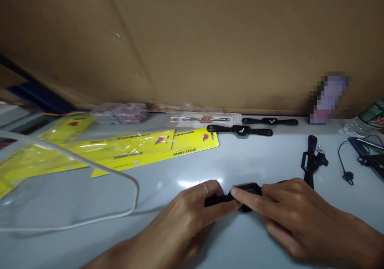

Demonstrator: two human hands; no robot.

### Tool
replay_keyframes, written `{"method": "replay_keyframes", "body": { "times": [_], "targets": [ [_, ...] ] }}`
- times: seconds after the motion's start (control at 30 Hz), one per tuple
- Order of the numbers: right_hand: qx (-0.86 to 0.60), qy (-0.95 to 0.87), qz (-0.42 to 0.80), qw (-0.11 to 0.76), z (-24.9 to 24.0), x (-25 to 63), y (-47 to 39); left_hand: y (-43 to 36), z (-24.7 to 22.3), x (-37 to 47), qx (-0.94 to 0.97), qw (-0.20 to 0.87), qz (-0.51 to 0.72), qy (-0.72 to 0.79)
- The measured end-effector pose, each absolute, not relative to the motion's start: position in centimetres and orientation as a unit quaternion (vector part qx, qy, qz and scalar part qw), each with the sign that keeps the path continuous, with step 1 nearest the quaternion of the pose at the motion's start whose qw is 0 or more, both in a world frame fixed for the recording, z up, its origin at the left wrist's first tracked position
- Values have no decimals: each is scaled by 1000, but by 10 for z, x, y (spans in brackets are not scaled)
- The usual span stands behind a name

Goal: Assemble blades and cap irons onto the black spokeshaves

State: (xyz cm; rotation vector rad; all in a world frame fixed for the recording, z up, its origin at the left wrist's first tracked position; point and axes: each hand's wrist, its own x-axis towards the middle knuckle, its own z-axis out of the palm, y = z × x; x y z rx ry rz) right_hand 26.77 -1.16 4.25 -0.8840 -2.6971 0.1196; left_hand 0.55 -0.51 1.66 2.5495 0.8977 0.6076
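Note:
A black spoke shave [250,189] is held low over the table at the bottom centre, its middle part showing between my hands. My left hand [195,211] is closed around its left handle, with a ring on one finger. On the other side my right hand [292,213] grips the right handle, and its index finger reaches across to the metal piece in the middle. Beyond my right hand lies another black tool body [310,161], with a loose black part [322,159] and small silver screws [319,149] beside it.
Two black spoke shaves [241,130] [270,121] lie at the back. Yellow cards [156,145] spread across the left, under a white cable [90,163]. Plastic packs [120,113], a pixelated upright object [328,101], a bottle [372,115] and an earphone [348,177] stand or lie around. Cardboard [192,41] rises behind.

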Motion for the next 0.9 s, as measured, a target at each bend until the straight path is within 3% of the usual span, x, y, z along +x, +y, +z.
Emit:
{"method": "replay_keyframes", "body": {
  "times": [0.27, 0.67, 0.73, 0.9],
  "targets": [
    [-322, -925, -8, 201, 41, 268, -11, -5, 18, 9, 901, 185, 236, 313],
    [-307, -929, -84, 191, 30, 250, -14, -9, 4, 3, 872, 187, 260, 370],
    [-319, -929, -62, 175, 31, 244, -14, -11, 0, 2, 865, 197, 264, 379],
    [-382, -893, 137, 193, 39, 244, -14, -9, 7, 7, 883, 208, 260, 332]
  ]
}}
